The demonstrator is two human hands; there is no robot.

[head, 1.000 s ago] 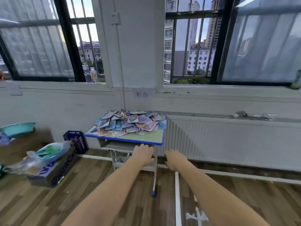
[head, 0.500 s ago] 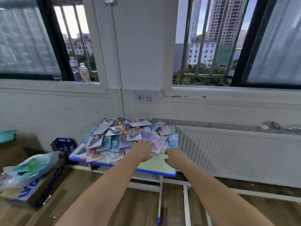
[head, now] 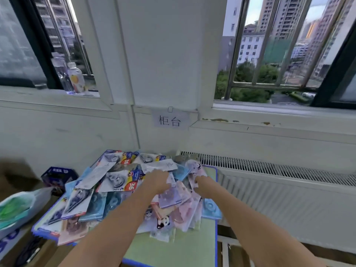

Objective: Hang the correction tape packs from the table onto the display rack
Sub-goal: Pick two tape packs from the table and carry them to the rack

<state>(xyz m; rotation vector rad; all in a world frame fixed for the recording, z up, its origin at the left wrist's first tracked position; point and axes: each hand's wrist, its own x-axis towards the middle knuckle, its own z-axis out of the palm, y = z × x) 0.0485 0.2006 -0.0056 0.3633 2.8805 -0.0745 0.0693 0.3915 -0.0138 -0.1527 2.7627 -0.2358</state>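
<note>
The correction tape packs (head: 119,182) were heaped on the tabletop (head: 185,249), under and left of the fingers (head: 163,175); a radiator (head: 279,199) was set to their right, two bottles (head: 74,77) behind.

The table (head: 189,245) has a pale green top with a blue edge band. The correction tape packs (head: 123,182) on it are mixed: white cards with red-and-yellow "36" badges and blue corners, light blue cards, pink and lilac cards, and one with a black-and-white panda print. The wall (head: 165,54) is off-white. The paper sign (head: 170,119) is white with grey characters. The radiator (head: 285,199) is white with a slotted grille. The window frames (head: 41,49) are black. The box (head: 57,175) is dark blue.
</note>
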